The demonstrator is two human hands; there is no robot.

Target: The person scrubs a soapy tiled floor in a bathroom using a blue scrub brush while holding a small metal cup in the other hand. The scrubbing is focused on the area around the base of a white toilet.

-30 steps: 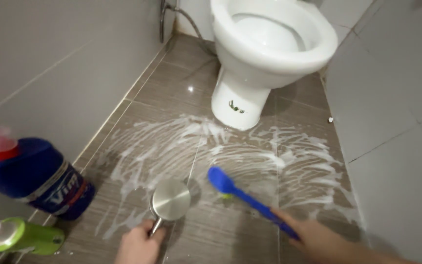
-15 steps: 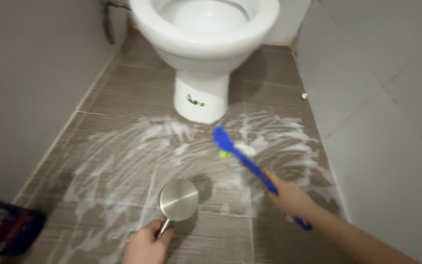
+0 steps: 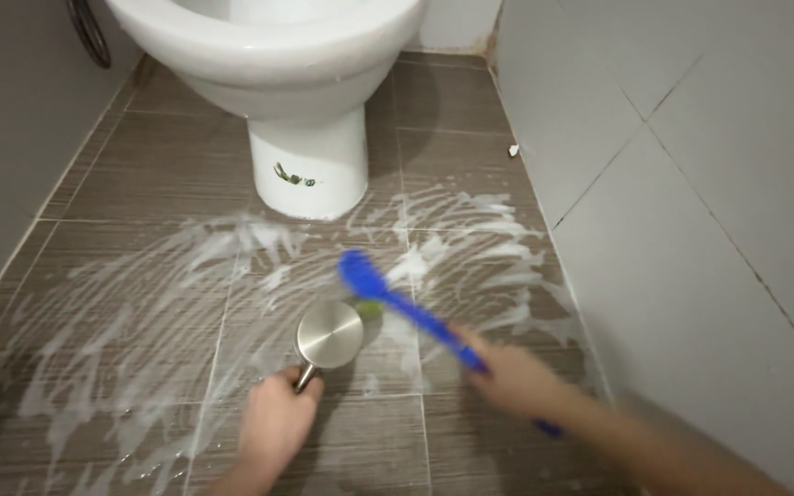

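Observation:
My right hand (image 3: 514, 377) grips the handle of a blue scrub brush (image 3: 388, 300), whose head with yellow-green bristles rests on the soapy brown floor tiles (image 3: 140, 312). My left hand (image 3: 273, 422) holds the handle of a small steel cup (image 3: 328, 333), held low just left of the brush head. White foam streaks cover the tiles around both. The white toilet (image 3: 310, 110) stands just beyond, its base close to the foam.
Grey tiled walls close in on both sides, the right wall (image 3: 691, 202) near my right arm. A dark hose loop (image 3: 89, 32) hangs on the left wall at the top. A small white scrap (image 3: 513, 150) lies by the right wall's foot.
The view has shifted forward and right; the bottles at the left have left the frame. The brush head has pulled back from near the toilet base to beside the cup.

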